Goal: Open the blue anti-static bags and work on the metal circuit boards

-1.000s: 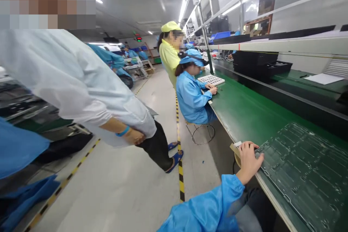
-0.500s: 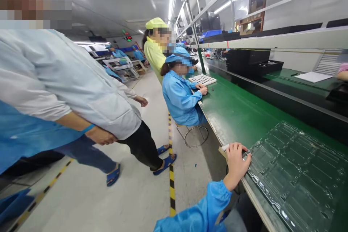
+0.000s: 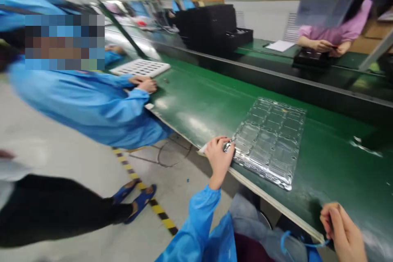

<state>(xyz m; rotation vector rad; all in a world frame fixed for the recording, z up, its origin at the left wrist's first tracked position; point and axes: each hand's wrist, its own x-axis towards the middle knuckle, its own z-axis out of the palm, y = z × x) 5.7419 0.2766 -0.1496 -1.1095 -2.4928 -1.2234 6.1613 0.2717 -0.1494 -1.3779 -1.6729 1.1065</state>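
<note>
On the green workbench (image 3: 196, 118) lies a clear plastic tray (image 3: 272, 147) with several moulded compartments. My left hand (image 3: 219, 155) is closed on its near left corner, thumb and fingers curled at the edge. A small dark part shows between them, too blurred to name. Farther right, my right hand (image 3: 342, 229) is curled near the bench's front edge, apart from the tray. What its fingers hold, if anything, is hidden. Beside that hand a thin blue cord (image 3: 303, 242) hangs below the edge.
On the left sits a co-worker in a blue smock (image 3: 92, 106), beside a white slotted tray (image 3: 141, 67). A dark rail (image 3: 276, 77) runs along the bench's back. Across it are black boxes (image 3: 208, 26) and a person with pink sleeves (image 3: 334, 32). Clear plastic scraps (image 3: 365, 146) lie at right.
The view has swung right and down. My right hand and the blue cord have come into view. My left hand stays at the tray's corner.
</note>
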